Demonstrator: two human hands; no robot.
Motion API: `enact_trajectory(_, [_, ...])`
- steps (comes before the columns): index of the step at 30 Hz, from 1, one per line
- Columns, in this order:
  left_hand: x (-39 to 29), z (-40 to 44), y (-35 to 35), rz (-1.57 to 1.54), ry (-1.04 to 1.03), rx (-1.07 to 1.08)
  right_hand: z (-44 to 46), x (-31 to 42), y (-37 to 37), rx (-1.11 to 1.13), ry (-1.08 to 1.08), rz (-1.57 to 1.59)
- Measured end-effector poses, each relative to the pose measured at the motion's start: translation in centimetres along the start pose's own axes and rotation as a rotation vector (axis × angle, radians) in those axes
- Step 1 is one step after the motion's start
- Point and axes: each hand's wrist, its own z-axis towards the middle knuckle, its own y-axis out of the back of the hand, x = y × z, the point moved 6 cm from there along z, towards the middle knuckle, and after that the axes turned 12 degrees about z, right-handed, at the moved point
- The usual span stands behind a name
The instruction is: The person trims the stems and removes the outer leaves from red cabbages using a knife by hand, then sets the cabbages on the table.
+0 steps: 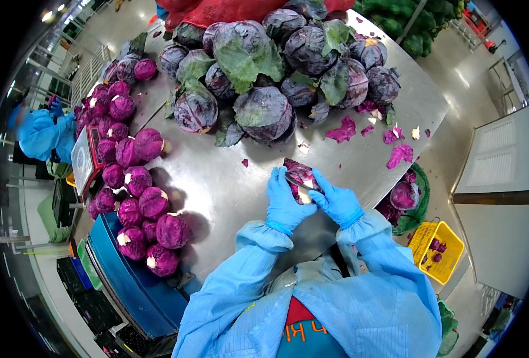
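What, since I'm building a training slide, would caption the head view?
Gloved left hand cradles a cabbage, right hand holds a knife; more cabbages crowd the table.

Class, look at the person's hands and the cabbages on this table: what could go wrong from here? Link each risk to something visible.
1. What looks like a knife, seemingly held in the right hand, crosses the cut cabbage close to the left hand; a slip might cut it.
2. The bright purple cabbages are heaped near the left edge of the metal table; a knock could send one rolling off.
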Motion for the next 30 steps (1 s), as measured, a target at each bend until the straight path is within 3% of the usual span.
enact_trajectory(2, [0.6,0.3,-0.4,-0.049,0.001,0.008,0.5,-1.0,-0.6,-0.015,0.088,0.076])
enact_trajectory(5, [0.0,0.6,0.5,0.042,-0.068,-0.155,1.6,-1.1,-0.6,0.002,0.127,0.095])
enact_trajectory(14, [-1.0,1.7,0.7,0.065,0.049,-0.096,3.1,-0.4,-0.1,0.052,0.014,-0.167])
enact_trajectory(17, [-1.7,2.1,0.9,0.061,0.112,0.008,3.5,-0.7,0.0,0.076,-0.063,-0.082])
enact_trajectory(20, [-2.6,1.5,0.5,0.18,0.143,-0.005,4.5,-1.8,1.1,-0.046,-0.022,-0.223])
enact_trajectory(21, [-2.3,0.7,0.1,0.16,0.113,-0.026,5.2,-5.3,1.8,-0.115,-0.278,0.144])
enact_trajectory(22, [-1.9,-0.1,-0.1,0.143,0.086,-0.047,5.7,-7.6,1.3,0.027,-0.501,0.379])
enact_trajectory(27, [0.9,-1.4,0.1,-0.081,-0.072,-0.087,4.2,-3.8,1.4,-0.111,-0.526,0.971])
enact_trajectory(30, [2.3,-1.6,1.2,-0.252,-0.158,-0.035,2.5,-8.1,-0.5,-0.119,-0.721,0.796])
